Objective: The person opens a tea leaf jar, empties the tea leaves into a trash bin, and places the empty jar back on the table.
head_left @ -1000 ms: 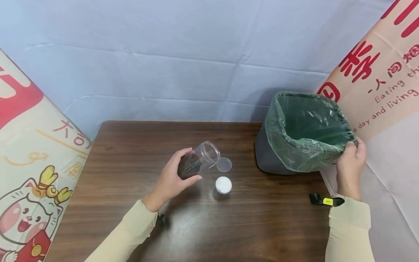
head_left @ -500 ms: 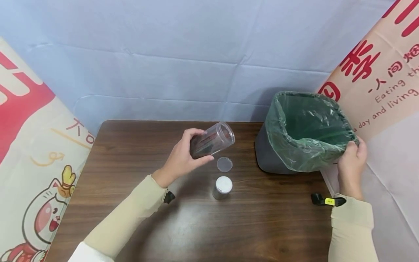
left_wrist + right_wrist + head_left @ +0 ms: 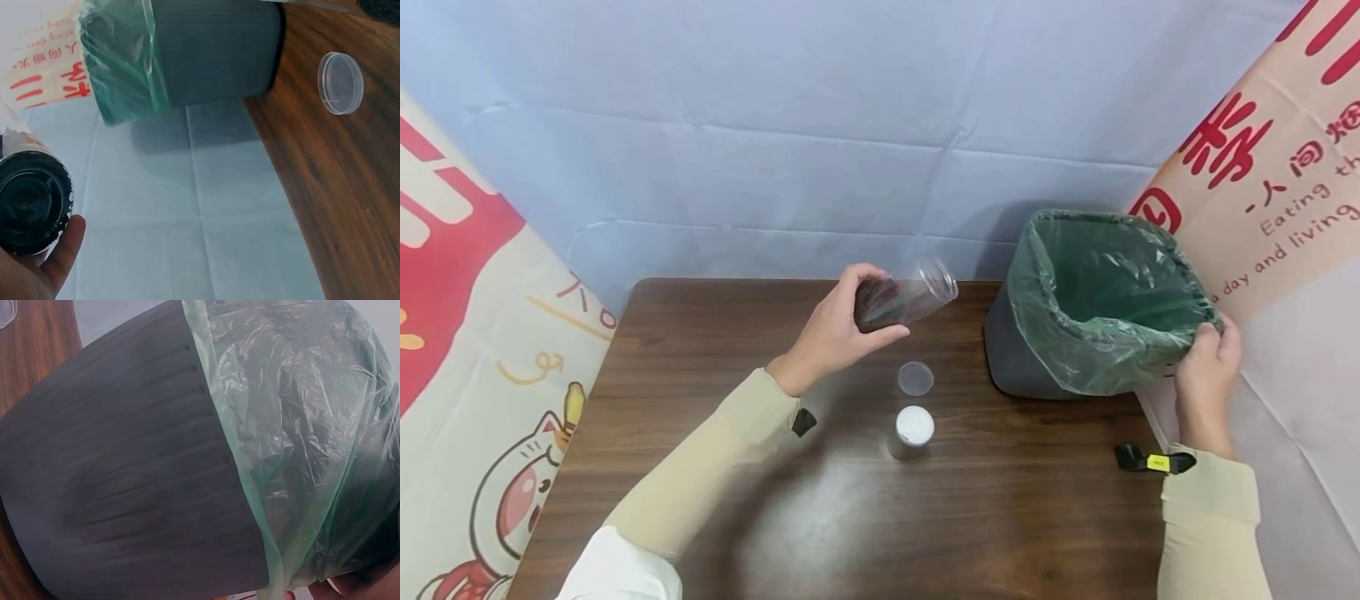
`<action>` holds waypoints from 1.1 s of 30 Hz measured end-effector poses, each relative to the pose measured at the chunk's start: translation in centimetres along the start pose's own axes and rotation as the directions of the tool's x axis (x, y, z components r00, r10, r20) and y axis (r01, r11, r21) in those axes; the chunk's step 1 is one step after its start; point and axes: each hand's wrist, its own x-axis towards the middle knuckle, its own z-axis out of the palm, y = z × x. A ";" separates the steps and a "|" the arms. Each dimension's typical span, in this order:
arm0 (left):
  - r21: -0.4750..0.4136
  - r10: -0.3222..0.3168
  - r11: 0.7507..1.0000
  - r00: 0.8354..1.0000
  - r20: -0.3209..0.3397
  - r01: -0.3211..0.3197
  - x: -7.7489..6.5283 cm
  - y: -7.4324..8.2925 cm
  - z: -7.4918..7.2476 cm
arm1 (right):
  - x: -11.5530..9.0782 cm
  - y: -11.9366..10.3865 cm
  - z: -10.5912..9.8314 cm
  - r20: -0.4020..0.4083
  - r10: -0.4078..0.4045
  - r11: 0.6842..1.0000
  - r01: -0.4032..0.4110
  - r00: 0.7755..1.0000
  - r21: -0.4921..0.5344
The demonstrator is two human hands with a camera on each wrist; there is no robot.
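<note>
My left hand (image 3: 829,335) grips a clear jar (image 3: 916,298) with a dark lower part, held above the table and tilted so its uncapped mouth points up and right toward the bin. In the left wrist view the jar's round black base (image 3: 28,200) faces the camera. My right hand (image 3: 1206,379) pinches the near right rim of a dark grey trash bin (image 3: 1011,358). A thin green bag (image 3: 1075,354) lines it and folds over the rim. The right wrist view shows the bin's ribbed wall (image 3: 125,462) and the liner (image 3: 294,425); fingers are partly hidden at the lower right.
On the wooden table (image 3: 1000,517), a flat clear round lid (image 3: 916,378) lies below the jar. A small white-topped container (image 3: 915,429) stands just nearer. Pale blue cloth (image 3: 760,183) hangs behind the table, with printed banners (image 3: 1262,192) at either side.
My left hand has carried the jar up and right, away from the table front and closer to the bin. The right hand and bin have stayed nearly still.
</note>
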 end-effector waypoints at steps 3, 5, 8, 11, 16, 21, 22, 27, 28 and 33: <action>-0.007 0.002 1.000 1.000 0.013 -0.002 0.9 0.3 0.1 | 0.1 0.1 0.1 -0.007 0.000 1.000 0.000 1.000 0.010; -0.006 0.005 1.000 1.000 0.027 -0.005 1.6 0.5 0.3 | 0.2 0.1 0.2 -0.015 -0.003 1.000 0.003 1.000 0.011; 0.006 0.008 1.000 0.999 0.053 -0.009 2.6 0.8 0.7 | 0.2 0.0 0.2 -0.023 0.003 1.000 -0.003 1.000 0.015; 0.019 0.012 1.000 0.997 0.078 -0.014 3.5 1.0 1.2 | 0.2 0.0 0.1 -0.026 0.021 1.000 -0.020 0.999 0.024; 0.027 0.024 0.999 0.993 0.115 -0.027 4.8 1.4 1.9 | 0.1 0.0 0.2 -0.029 0.031 0.999 -0.030 0.999 0.027; 0.043 0.034 0.998 0.988 0.148 -0.041 6.0 1.9 2.6 | 0.0 -0.1 0.3 -0.023 0.040 0.998 -0.039 0.999 0.042; 0.050 0.030 0.998 0.987 0.156 -0.038 6.3 2.0 2.7 | 0.0 -0.1 0.3 -0.027 0.039 0.998 -0.038 0.999 0.042; 0.083 -0.002 0.996 0.981 0.196 -0.015 7.7 2.8 3.2 | 0.1 -0.1 0.2 -0.039 0.030 0.999 -0.028 0.999 0.045; 0.087 -0.008 0.996 0.980 0.201 -0.010 8.0 2.9 3.3 | 0.1 -0.1 0.2 -0.041 0.029 0.999 -0.028 0.999 0.046; 0.117 -0.013 0.993 0.973 0.228 -0.014 9.4 3.7 3.9 | 0.1 0.0 0.4 -0.038 0.028 0.998 -0.026 0.999 0.064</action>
